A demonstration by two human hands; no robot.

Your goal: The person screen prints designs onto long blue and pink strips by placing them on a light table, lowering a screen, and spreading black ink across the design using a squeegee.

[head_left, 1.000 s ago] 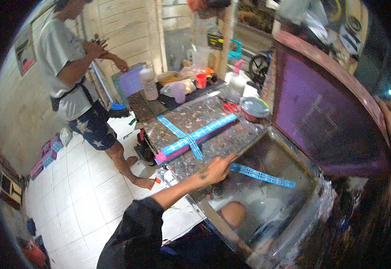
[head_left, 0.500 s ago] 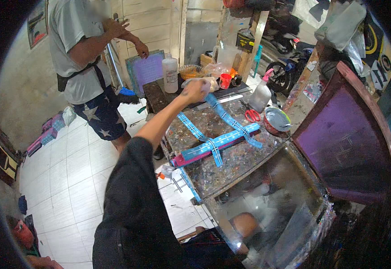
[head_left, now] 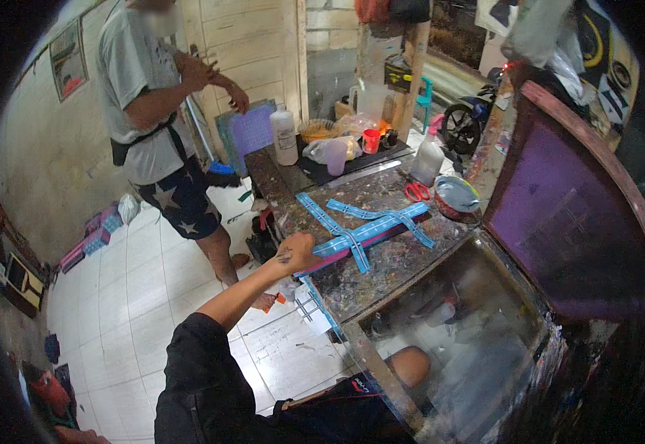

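My left hand (head_left: pixel 298 253) is closed round the left end of a stack of light blue strips (head_left: pixel 392 222) with printed white and dark lines. The stack has a magenta layer beneath, and my fingertips are partly hidden. It lies slantwise on the paint-spattered table (head_left: pixel 322 288). Two loose blue strips cross over it: one nearer my hand (head_left: pixel 330 226), and a bent one (head_left: pixel 352 212) farther right. My right hand is out of view.
Behind the strips stand a translucent cup (head_left: pixel 336 157), a white bottle (head_left: pixel 284 137) and a red cup (head_left: pixel 370 140). Red scissors (head_left: pixel 416 192), a spray bottle (head_left: pixel 427 163) and a paint bowl (head_left: pixel 457 196) sit right. A purple framed screen (head_left: pixel 574 214) leans up. Another person (head_left: pixel 148 111) stands left.
My left hand has come back from beside the cup at the far side to the stack's left end. The bent strip's far end has dropped flat across the table.
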